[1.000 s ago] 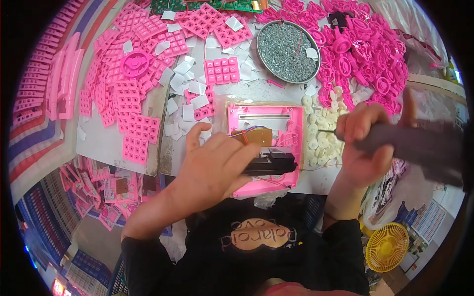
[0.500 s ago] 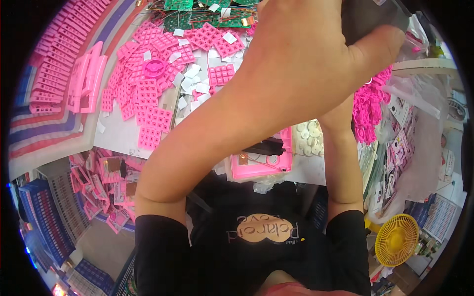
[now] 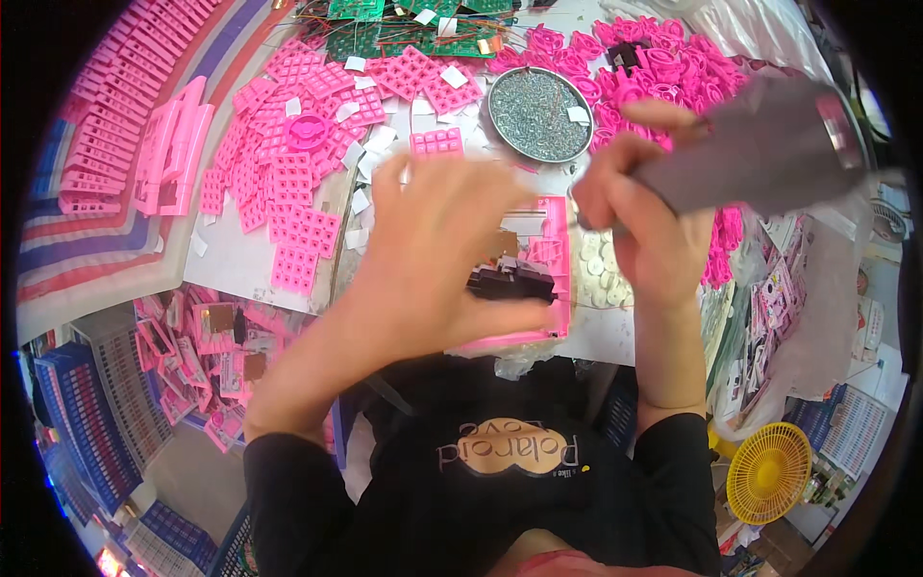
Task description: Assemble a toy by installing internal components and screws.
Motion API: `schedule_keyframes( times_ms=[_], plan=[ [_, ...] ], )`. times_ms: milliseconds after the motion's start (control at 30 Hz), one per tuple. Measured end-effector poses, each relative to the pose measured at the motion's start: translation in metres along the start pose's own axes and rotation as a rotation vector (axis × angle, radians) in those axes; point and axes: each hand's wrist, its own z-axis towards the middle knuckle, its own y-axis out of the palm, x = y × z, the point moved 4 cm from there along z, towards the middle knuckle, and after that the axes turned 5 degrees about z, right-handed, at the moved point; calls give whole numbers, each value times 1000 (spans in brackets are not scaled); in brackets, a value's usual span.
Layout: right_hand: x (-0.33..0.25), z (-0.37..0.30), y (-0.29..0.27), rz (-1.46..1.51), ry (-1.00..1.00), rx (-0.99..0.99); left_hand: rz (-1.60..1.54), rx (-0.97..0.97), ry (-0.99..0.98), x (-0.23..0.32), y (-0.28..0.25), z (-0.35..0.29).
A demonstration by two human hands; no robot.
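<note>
My right hand [image 3: 630, 197] is wrapped round a dark grey power tool [image 3: 750, 154], which is blurred by motion; it looks like an electric screwdriver. Its wide end points up and right. Below and left of this hand lies a pink plastic case [image 3: 560, 240] with a black part [image 3: 514, 282] in it. Over the left side of the case hovers my left hand [image 3: 433, 255], somewhat smeared, with its thumb stretched apart from the curved fingers and nothing seen between them. That hand hides part of the case. Beyond the case stands a round metal dish of small screws [image 3: 541, 113].
Pink keypad pieces [image 3: 293, 178] and white paper squares spread at the left. Green circuit boards [image 3: 413, 38] lie at the back. Pink loops [image 3: 663, 58] heap at the back right, white discs [image 3: 598, 269] beside the case. A yellow fan [image 3: 769, 473] stands low right.
My left hand has come down and left from beside the grey tool to over the case. The tool has moved down with my right hand, and the screw dish is uncovered.
</note>
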Motion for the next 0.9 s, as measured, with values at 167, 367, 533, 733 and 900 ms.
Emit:
schedule_keyframes(
  times_ms=[167,367,533,733,900],
  plan=[
    [25,-31,17,45,-132,-145,137,-112,-91,-24,61,-86],
    [43,-39,24,103,-122,-292,64,-28,-119,-23,65,-87],
    [50,-34,22,155,-145,-355,32,-21,-124,-26,66,-89],
    [47,-31,25,76,-149,-368,3,-18,-125,-27,66,-89],
    [47,-31,28,-52,-161,-356,-9,-11,-117,-28,66,-88]
  ],
)
